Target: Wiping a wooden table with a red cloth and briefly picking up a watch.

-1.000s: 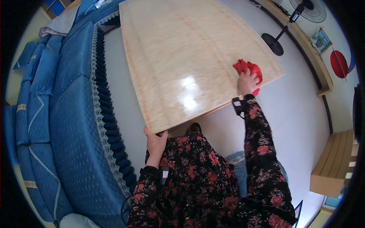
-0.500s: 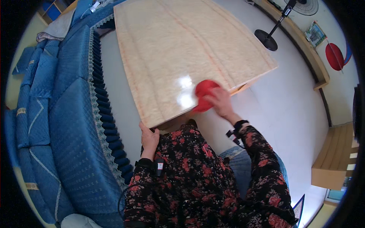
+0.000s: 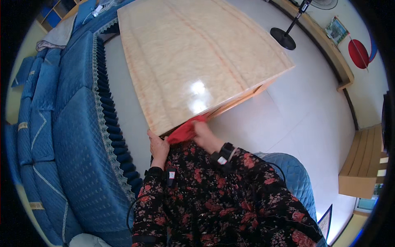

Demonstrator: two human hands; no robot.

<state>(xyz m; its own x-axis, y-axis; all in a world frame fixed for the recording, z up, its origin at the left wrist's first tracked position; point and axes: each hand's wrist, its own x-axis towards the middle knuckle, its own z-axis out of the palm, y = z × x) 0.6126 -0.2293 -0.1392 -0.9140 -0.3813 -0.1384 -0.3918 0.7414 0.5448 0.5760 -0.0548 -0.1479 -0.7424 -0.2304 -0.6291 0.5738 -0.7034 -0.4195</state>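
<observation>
A red cloth [image 3: 181, 133] is bunched along the near edge of the cream, marble-patterned table [image 3: 177, 70]. My right hand [image 3: 204, 136], slightly blurred, grips the cloth's right end. Beside the table's near left corner is my left hand [image 3: 158, 146], its thumb apart from the fingers. The cloth's left end comes close to that thumb; whether they touch I cannot tell. A wooden strip [image 3: 238, 101] shows beneath the tabletop's near edge. Each wrist wears a dark strap with a small device.
A blue quilted sofa [image 3: 76, 136] runs along the left, with ruffled trim facing the table. Behind my right arm is a blue quilted seat [image 3: 288, 173]. A pedestal fan [image 3: 284, 39] stands at the far right, and a brown slatted box [image 3: 360, 164] at the right.
My right hand has brought the red cloth left and nearer, from the tabletop to its near edge beside my left hand. My left hand stays at the corner.
</observation>
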